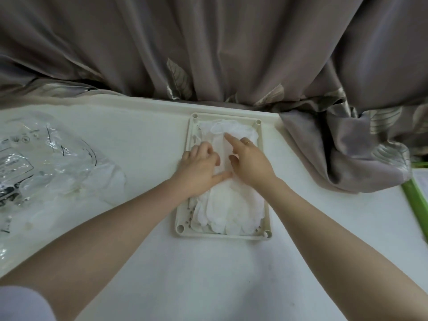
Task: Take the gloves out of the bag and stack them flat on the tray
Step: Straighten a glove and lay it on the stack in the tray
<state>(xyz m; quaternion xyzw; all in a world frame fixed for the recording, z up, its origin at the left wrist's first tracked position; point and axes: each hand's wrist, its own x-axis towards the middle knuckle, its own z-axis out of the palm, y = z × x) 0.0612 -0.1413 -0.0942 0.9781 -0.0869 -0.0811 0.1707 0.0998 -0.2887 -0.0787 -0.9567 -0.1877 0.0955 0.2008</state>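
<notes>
A cream rectangular tray (pixel 265 144) sits on the white table at centre right. A stack of thin white gloves (pixel 231 209) lies flat in it, fingers toward me. Both hands press on the top of the stack. My left hand (pixel 200 169) rests on the left part with its thumb stretched right and its fingers bent. My right hand (pixel 249 162) lies on the right part, its index finger pointing to the far end. The clear plastic bag (pixel 46 163) lies crumpled at the left, with more white gloves (pixel 108 181) spilling from its mouth.
A grey-brown curtain (pixel 208 54) hangs behind the table, and a fold of it (pixel 347 154) drapes onto the table just right of the tray. A green-edged object (pixel 416 200) lies at the right border.
</notes>
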